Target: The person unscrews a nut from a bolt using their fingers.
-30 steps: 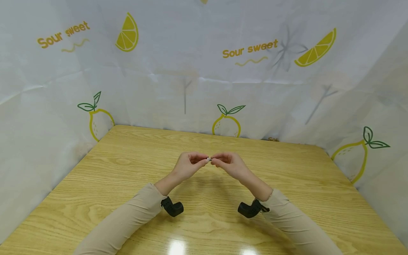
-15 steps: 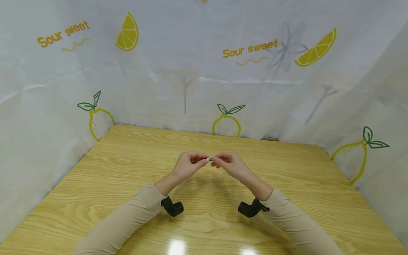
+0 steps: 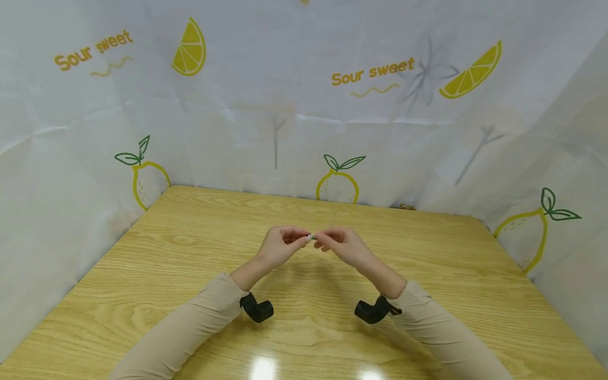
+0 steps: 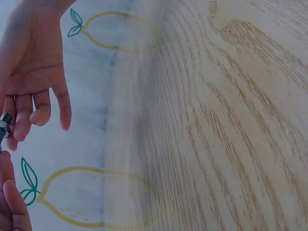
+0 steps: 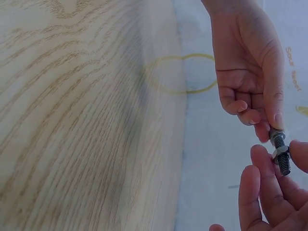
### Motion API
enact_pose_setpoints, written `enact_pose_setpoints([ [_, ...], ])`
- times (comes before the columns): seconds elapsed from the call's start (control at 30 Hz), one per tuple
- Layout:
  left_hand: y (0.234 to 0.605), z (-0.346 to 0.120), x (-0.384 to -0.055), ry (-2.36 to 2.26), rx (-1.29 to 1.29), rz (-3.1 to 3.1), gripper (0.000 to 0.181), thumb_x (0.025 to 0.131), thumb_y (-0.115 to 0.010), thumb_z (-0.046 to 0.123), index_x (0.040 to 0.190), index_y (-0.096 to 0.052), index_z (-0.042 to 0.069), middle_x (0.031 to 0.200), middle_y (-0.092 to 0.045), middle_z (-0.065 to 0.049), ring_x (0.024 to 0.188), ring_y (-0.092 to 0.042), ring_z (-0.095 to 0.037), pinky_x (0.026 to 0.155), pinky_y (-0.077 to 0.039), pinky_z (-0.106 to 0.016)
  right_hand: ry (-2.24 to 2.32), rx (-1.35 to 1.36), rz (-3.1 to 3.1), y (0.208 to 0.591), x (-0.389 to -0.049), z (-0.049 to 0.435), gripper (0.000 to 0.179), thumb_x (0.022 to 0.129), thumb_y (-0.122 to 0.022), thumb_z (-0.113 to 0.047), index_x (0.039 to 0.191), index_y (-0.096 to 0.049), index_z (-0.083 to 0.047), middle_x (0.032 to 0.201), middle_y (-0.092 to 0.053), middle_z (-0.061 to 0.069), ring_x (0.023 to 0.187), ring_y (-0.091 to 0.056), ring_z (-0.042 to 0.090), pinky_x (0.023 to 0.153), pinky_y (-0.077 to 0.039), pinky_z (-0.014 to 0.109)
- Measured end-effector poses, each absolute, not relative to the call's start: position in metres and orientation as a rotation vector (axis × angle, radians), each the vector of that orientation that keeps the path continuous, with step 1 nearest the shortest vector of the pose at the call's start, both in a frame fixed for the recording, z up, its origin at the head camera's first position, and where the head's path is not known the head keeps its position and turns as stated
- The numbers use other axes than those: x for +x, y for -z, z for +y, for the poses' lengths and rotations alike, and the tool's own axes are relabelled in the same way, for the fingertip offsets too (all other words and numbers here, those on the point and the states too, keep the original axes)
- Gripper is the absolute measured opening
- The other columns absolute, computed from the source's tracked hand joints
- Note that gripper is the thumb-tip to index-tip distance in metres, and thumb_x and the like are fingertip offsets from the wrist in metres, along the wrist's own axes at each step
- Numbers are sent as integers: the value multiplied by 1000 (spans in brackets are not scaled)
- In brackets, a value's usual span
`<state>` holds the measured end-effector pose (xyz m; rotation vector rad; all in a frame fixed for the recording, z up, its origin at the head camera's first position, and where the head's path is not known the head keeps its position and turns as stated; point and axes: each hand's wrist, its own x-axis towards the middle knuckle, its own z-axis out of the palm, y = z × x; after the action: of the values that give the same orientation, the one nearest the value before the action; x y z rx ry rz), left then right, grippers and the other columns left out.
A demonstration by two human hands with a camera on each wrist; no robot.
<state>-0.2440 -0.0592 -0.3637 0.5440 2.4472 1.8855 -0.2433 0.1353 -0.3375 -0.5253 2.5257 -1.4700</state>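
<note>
Out in front of the person, above the wooden table (image 3: 304, 327), both hands meet at a small metal bolt (image 5: 284, 166). The left hand (image 3: 279, 248) pinches the bolt at its head end, thumb against fingers. Partway along the dark threaded shank sits a silver hex nut (image 5: 281, 152). Thumb and fingers of the right hand (image 3: 345, 247) are at this nut and grip it. The threaded tip sticks out past the nut. At the edge of the left wrist view the bolt (image 4: 7, 117) is partly cut off; its head is mostly hidden by the left fingertips.
A white curtain (image 3: 228, 142) printed with lemons and lettering encloses the table at the back and sides. Black wrist cameras (image 3: 258, 310) hang below both sleeve cuffs. Light glares on the table near its front.
The right fingers shift slightly at the nut, with lower fingertips now showing under the thumb. The left hand and the bolt stay in place.
</note>
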Motion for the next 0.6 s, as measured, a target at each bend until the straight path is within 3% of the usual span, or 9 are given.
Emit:
enact_pose_setpoints([
  [0.17, 363, -59, -243, -1887, 553, 2452, 24, 90, -62, 17, 109, -68, 3, 104, -69, -16, 93, -66, -29, 79, -55, -39, 1500, -540, 2538, 339, -243, 136, 28, 92, -60, -22, 114, -62, -5, 110, -65, 14, 100, -62, 25, 90, -50, 45],
  [0.3, 362, -59, -243, -1889, 544, 2448, 24, 91, -62, 18, 109, -68, 3, 104, -69, -16, 93, -66, -29, 80, -55, -41, 1535, -579, 2529, 340, -243, 137, 31, 89, -64, -19, 115, -59, -4, 113, -61, 16, 100, -62, 25, 85, -53, 36],
  [0.4, 363, -59, -243, -1895, 533, 2433, 24, 91, -62, 18, 109, -68, 4, 105, -69, -15, 95, -65, -32, 82, -54, -44, 1536, -573, 2507, 339, -243, 136, 35, 92, -60, -25, 119, -57, -3, 115, -61, 16, 104, -60, 31, 90, -51, 42],
  [0.6, 363, -60, -243, -1879, 554, 2453, 25, 91, -62, 18, 109, -68, 3, 105, -69, -15, 95, -65, -31, 80, -55, -38, 1512, -549, 2501, 340, -243, 135, 34, 96, -52, -30, 115, -62, -4, 110, -67, 17, 107, -58, 39, 96, -45, 51],
])
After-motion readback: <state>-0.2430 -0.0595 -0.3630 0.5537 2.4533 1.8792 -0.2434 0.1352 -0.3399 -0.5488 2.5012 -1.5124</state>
